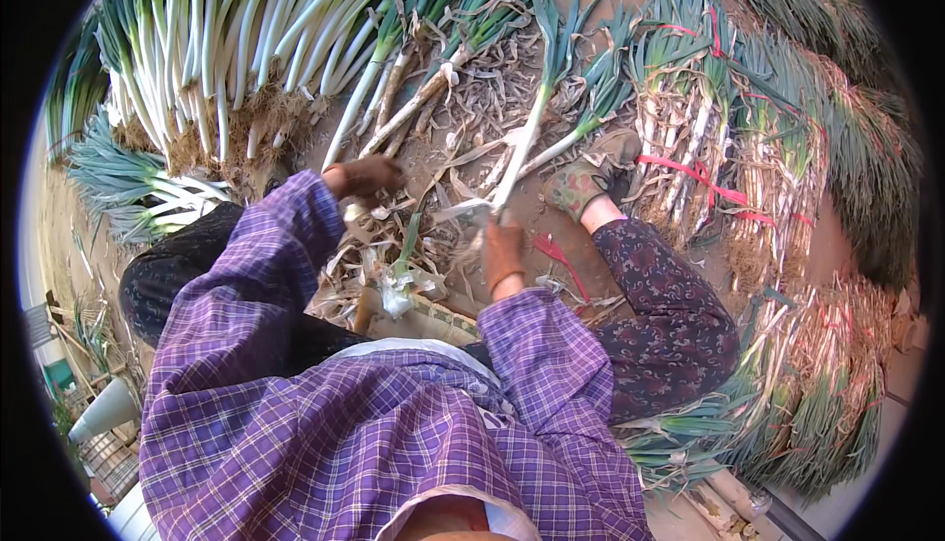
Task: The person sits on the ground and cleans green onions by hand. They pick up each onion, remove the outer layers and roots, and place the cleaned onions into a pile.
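Green-and-white leek [526, 142]: we see its lower end in the right hand, the stalk slanting away from us.
Right hand [505, 254]: brown-gloved, clamped on the leek.
Left hand [369, 179]: blurred; we cannot tell whether it grips anything.
Dry peelings [468, 116]: strewn beyond both hands.
Tied bundles [679, 132]: red-banded, near our right shoe [579, 188].

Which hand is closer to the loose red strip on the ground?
Right. The right hand, at the lower end of a leek, is just left of the red strip; the left hand is much farther left and farther forward.
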`<state>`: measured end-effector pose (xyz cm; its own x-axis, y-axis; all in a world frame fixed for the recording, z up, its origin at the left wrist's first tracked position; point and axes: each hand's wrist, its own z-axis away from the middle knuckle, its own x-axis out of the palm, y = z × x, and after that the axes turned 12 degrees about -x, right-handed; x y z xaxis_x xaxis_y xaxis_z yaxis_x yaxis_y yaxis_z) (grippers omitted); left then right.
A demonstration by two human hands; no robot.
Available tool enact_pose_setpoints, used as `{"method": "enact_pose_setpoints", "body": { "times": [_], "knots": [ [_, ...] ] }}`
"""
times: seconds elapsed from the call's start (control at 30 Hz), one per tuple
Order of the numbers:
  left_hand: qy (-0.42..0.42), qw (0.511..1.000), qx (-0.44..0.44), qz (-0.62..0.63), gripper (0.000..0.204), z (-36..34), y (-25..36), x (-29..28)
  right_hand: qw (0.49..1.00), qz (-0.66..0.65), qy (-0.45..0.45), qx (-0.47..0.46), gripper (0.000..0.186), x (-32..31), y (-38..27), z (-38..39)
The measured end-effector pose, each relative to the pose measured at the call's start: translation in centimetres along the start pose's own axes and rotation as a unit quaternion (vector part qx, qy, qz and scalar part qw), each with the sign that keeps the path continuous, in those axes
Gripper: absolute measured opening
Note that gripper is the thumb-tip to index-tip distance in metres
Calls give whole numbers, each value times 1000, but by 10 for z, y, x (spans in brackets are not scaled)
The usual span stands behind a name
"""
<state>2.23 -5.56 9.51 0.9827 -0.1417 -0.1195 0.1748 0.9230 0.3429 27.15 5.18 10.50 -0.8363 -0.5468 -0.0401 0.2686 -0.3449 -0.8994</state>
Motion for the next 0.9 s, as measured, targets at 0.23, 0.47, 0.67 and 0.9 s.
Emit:
{"method": "enact_pose_setpoints", "body": {
  "times": [0.23, 0.47, 0.67, 0.9],
  "knots": [
    [91, 953, 128, 259, 30, -49, 93, 39, 935, 119, -286, -171, 45, 46, 39, 36],
    [415, 871, 246, -88, 23, 11, 60, 77, 983, -177, -9, -41, 63, -19, -78, -81],
    [199, 926, 290, 138, 42, 29, 63, 95, 883, -444, -115, -97, 39, -42, -55, -107],
    [3, 812, 345, 470, 19, -1, 141, 77, 905, -405, 41, -125, 39, -21, -79, -80]
  ]
}}
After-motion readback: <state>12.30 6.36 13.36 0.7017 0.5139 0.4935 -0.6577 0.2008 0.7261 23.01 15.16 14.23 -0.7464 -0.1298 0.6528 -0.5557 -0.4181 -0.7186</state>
